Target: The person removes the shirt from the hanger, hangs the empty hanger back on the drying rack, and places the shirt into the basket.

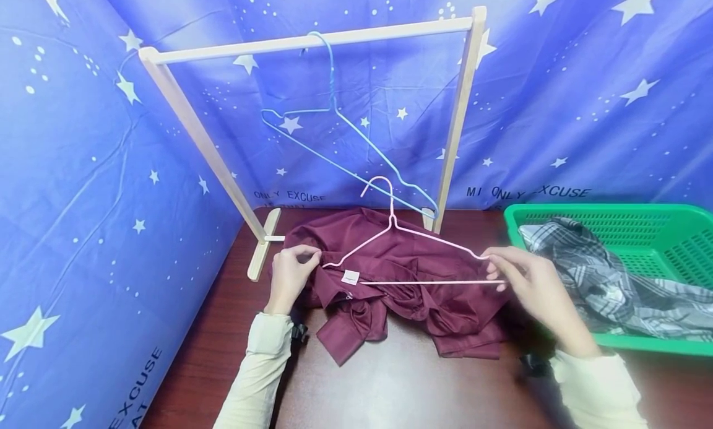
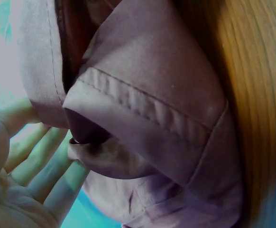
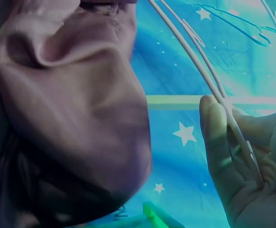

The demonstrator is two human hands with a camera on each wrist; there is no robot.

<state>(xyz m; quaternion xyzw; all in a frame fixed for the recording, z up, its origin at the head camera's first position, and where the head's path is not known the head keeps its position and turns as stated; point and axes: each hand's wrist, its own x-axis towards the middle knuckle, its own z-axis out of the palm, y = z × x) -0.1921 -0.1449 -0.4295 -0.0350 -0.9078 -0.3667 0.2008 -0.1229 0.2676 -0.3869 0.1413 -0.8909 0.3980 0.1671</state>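
Head view: the left hand (image 1: 289, 275) pinches the maroon shirt (image 1: 423, 263) by its neckline, apparently to spread it around one end of the pink hanger (image 1: 434, 283); the right hand (image 1: 526, 281) grips the opposite corner, probably for steering; the shirt lies on the bench (image 1: 356, 392).

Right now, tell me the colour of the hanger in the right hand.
The hanger is pale pink; it shows best in the head view.

Site: a curtained-off corner; wider premises not determinable. Evidence: star-print cloth (image 1: 585, 135) along two sides of a wood table (image 1: 384, 389) bearing a rack (image 1: 390, 33) and basket (image 1: 613, 211).
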